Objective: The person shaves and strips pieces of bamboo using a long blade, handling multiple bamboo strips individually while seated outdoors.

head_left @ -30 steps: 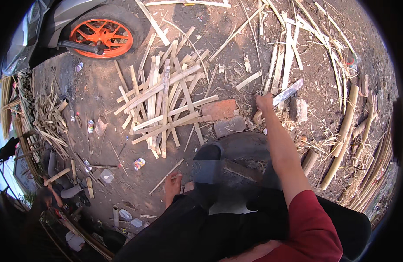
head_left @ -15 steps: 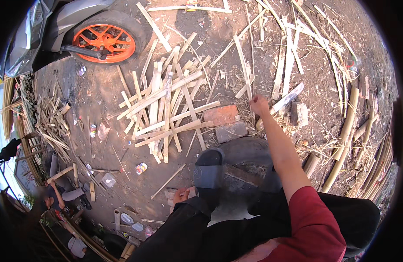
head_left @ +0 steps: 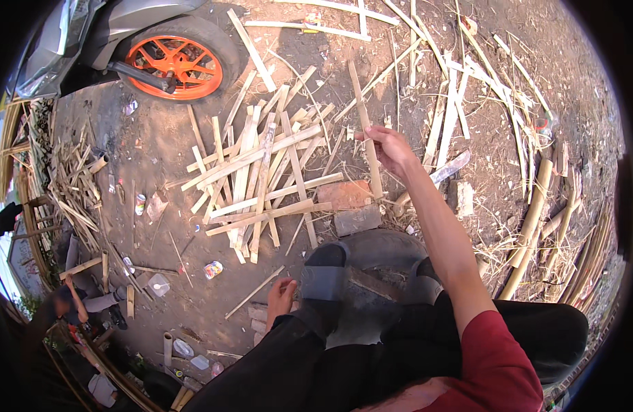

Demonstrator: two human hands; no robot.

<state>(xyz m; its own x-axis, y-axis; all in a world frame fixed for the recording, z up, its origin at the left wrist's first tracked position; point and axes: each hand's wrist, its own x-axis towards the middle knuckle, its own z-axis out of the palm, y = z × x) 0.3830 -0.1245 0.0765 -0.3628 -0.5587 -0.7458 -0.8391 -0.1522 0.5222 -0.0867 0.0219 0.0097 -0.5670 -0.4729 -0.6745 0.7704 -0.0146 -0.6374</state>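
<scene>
My right hand [head_left: 388, 147] grips a flat bamboo strip [head_left: 363, 110], held upright with its lower end beside the red brick [head_left: 344, 195]. My left hand [head_left: 282, 296] hangs past my left knee with nothing in it, its fingers loosely bent and apart. Left of the right hand lies a criss-cross heap of split bamboo strips [head_left: 261, 158]. A wide-bladed knife [head_left: 452, 166] lies on the ground just right of my right wrist; my forearm hides part of its near end. Next to the red brick is a grey brick [head_left: 357, 221], near my sandalled foot [head_left: 324, 278].
A motorcycle wheel [head_left: 176, 65] with an orange rim stands at the far left. Bamboo poles [head_left: 532, 220] and long strips [head_left: 448, 113] lie at the right. Another brick [head_left: 461, 198] sits beyond my forearm. A co-worker [head_left: 76, 299] is at the lower left, near a can [head_left: 213, 270].
My right hand has risen and moved left, bringing the bamboo strip up off the ground beside the knife. My left hand has come slightly up, showing more of its fingers.
</scene>
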